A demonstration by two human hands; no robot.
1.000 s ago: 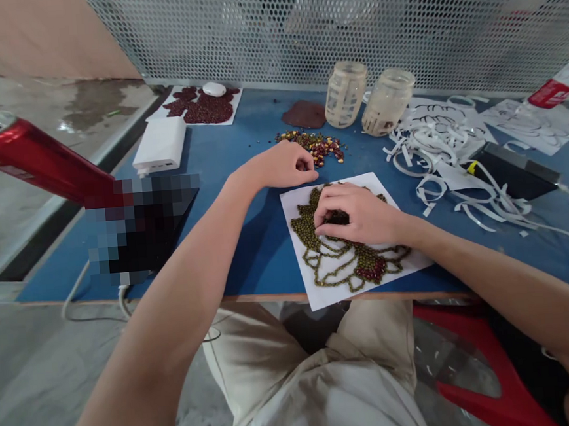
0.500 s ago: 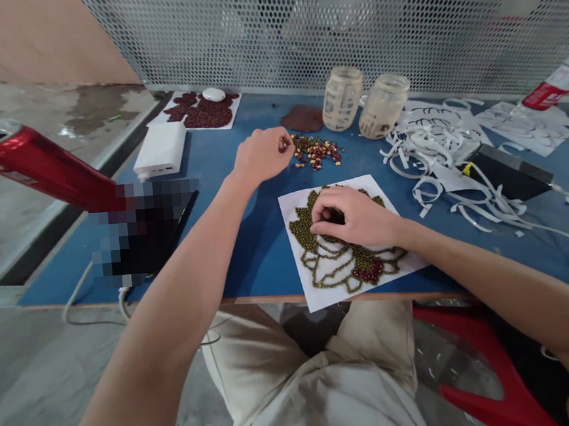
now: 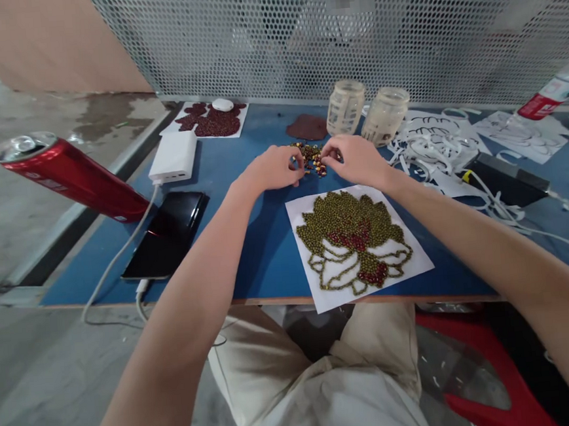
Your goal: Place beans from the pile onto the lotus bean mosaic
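A small pile of mixed beans [image 3: 314, 158], green, red and yellow, lies on the blue table between my two hands. My left hand [image 3: 276, 168] is at its left edge, with thumb and fingertips curled together. From the right, my right hand [image 3: 356, 159] reaches to the pile, thumb and forefinger pinched at the beans. Whatever is between the fingertips of either hand is too small to make out. Nearer to me lies a white sheet [image 3: 298, 231] bearing a flower picture [image 3: 356, 217] of green beans with dark red ones at its centre and base; some outlined petals show bare paper.
Two cloudy jars [image 3: 346, 108] stand behind the pile, beside a brown flat patch [image 3: 306, 127]. White paper strips [image 3: 431, 142] and cables lie right. A red can [image 3: 79, 176], phone [image 3: 168, 232] and white power bank [image 3: 174, 156] sit left. A perforated metal screen [image 3: 261, 37] borders the back.
My right hand has moved from over the flower picture up to the bean pile, uncovering the picture. My left hand stays beside the pile. The view has shifted slightly.
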